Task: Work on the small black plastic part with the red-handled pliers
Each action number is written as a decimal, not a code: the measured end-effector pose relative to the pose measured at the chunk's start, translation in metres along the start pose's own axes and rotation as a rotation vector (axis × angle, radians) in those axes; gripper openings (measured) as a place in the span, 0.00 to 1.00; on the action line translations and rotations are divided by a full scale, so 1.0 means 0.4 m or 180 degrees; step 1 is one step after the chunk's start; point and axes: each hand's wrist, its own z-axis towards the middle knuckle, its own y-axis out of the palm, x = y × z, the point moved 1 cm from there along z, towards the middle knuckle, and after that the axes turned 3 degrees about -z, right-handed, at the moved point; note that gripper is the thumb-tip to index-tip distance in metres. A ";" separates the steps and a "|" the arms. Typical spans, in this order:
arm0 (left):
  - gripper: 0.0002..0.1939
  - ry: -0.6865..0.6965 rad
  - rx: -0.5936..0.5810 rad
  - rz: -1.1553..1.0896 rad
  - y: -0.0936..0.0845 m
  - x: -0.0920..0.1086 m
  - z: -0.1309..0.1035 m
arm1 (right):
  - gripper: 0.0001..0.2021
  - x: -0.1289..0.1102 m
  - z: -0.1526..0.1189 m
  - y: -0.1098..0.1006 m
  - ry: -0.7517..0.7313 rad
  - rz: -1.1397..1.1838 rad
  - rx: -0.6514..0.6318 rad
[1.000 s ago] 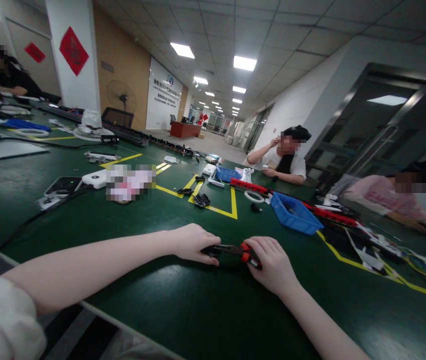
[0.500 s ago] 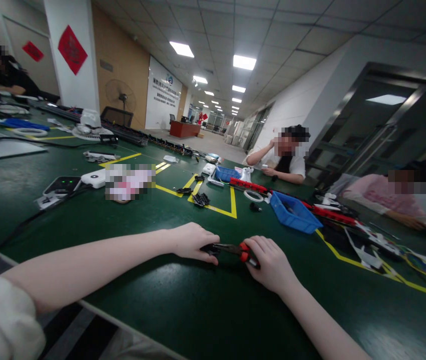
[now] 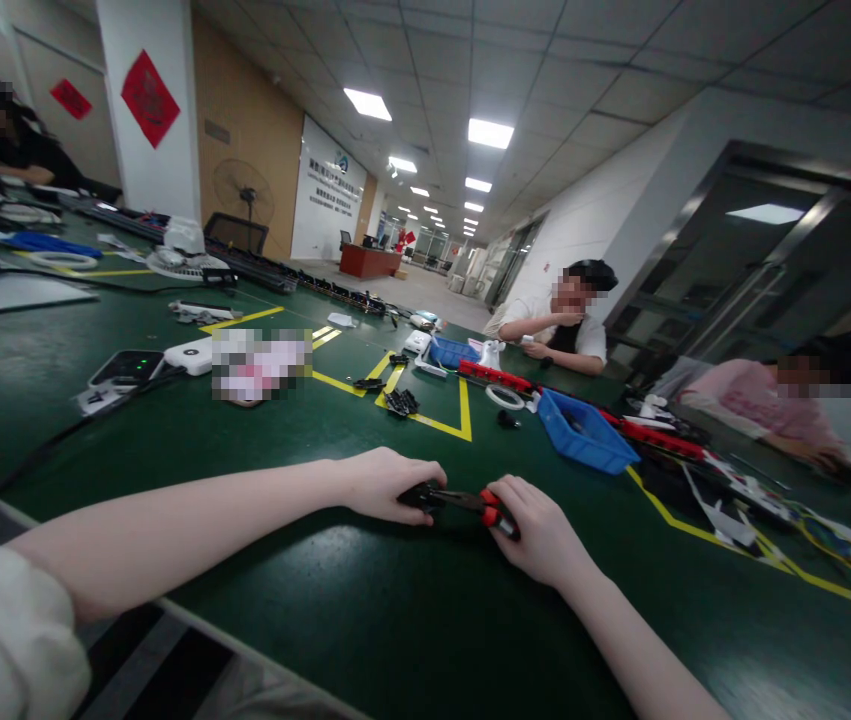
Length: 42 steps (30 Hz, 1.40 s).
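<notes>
My right hand (image 3: 537,525) is closed around the red-and-black handles of a pair of pliers (image 3: 462,500), whose jaws point left. In my left hand (image 3: 387,485) is a small black part (image 3: 419,496), gripped between thumb and fingers. The jaws of the pliers meet this part; whether they are clamped on it I cannot tell. Both hands are just above the green tabletop (image 3: 365,620). Beyond them, several small black parts (image 3: 401,402) lie by the yellow tape lines.
A blue bin (image 3: 586,440) stands to the right, beside red strips (image 3: 496,375) and a white ring (image 3: 505,398). On the left lie a phone (image 3: 260,372), a white device (image 3: 192,355) and a cable (image 3: 57,440). Co-workers (image 3: 556,330) sit around the table.
Both hands keep nearly the same pose, the pliers still at the black part. The view has shifted slightly. The co-worker across the table has lowered a raised hand a little.
</notes>
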 end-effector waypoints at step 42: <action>0.17 -0.0086 0.0036 -0.0288 0.001 0.006 -0.001 | 0.15 -0.019 0.006 -0.001 -0.0035 -0.0330 0.0316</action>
